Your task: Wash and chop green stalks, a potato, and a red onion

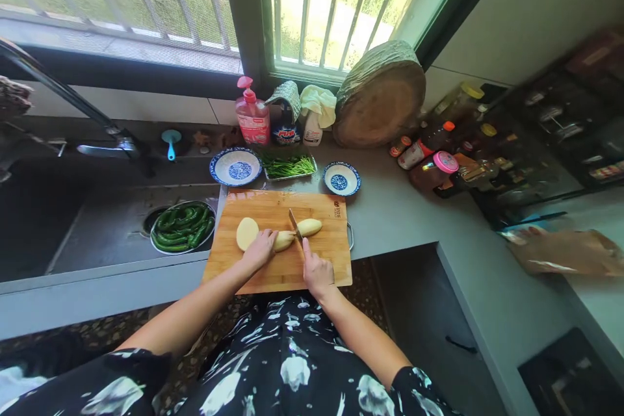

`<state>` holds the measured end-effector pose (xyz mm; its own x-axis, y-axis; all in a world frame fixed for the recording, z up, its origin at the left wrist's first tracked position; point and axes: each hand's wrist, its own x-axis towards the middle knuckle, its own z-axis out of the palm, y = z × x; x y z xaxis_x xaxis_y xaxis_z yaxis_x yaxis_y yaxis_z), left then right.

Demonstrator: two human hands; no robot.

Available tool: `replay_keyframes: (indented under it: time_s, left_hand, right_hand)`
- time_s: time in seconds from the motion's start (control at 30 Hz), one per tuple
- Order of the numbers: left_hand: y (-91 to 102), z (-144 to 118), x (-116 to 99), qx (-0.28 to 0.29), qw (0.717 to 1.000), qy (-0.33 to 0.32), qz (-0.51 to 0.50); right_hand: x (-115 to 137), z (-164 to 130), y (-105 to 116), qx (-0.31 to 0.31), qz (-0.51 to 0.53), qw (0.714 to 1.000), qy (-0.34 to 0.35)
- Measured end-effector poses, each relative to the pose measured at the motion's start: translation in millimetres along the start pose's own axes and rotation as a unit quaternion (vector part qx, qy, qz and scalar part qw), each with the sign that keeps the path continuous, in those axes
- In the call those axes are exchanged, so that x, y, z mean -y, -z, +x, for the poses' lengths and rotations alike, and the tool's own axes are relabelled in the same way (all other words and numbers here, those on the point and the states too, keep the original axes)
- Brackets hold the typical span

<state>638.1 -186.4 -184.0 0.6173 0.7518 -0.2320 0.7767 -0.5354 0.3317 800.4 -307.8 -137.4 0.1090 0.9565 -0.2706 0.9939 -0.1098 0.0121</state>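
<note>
Work in hand: slicing of peeled potato on a bamboo cutting board (273, 208), which lay on the grey counter (390, 214) beside the sink.

Progress, as judged: early. One potato piece (283, 240) lay under the blade; two more pieces lay uncut, a rounded half (246, 233) to its left and a long piece (310, 227) to its right. No finished slices could be made out.

Hands:
- Left hand (259, 249): fingers curled down on the middle potato piece, pinning it to the board.
- Right hand (316, 270): clenched round the handle of a knife (294, 222), blade pointing away from the person and meeting that piece.

Count of items:
- Potato pieces: three, all on the board.
- Knives: one.
- Blue-and-white bowls: two, a wide one (236, 166) and a smaller one (342, 179), behind the board.
- Tray of green stalks (288, 166): one, between the bowls.
- Metal dish of green peppers (182, 227): one, in the sink area; peppers too many to count.
- Pink pump bottle (252, 114): one.
- Round wooden chopping block (380, 97): one, leaning by the window.
</note>
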Motion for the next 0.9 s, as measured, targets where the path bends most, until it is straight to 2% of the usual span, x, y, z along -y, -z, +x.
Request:
replay_keyframes:
  time_s: [0.33, 0.47, 0.7, 0.9]
  left_hand:
    - [-9.8, -10.2, 7.6, -0.04, 0.999, -0.009, 0.004]
    - [-13.1, -10.7, 8.0, -0.046, 0.999, -0.012, 0.003]
    - [-20.9, 5.8, -6.8, -0.07, 0.997, 0.022, -0.007]
    - [-35.0, 2.1, 3.2, -0.106, 0.994, 0.014, -0.038]
  right_hand:
    - [13.7, 2.5, -3.0, -0.005, -0.005, 0.999, 0.05]
    - [9.5, 6.7, -3.7, -0.001, 0.005, 0.998, 0.055]
    - [-2.0, 14.6, -3.2, 0.001, -0.008, 1.0, 0.026]
    - [2.2, 15.4, 0.4, 0.008, -0.035, 0.997, 0.064]
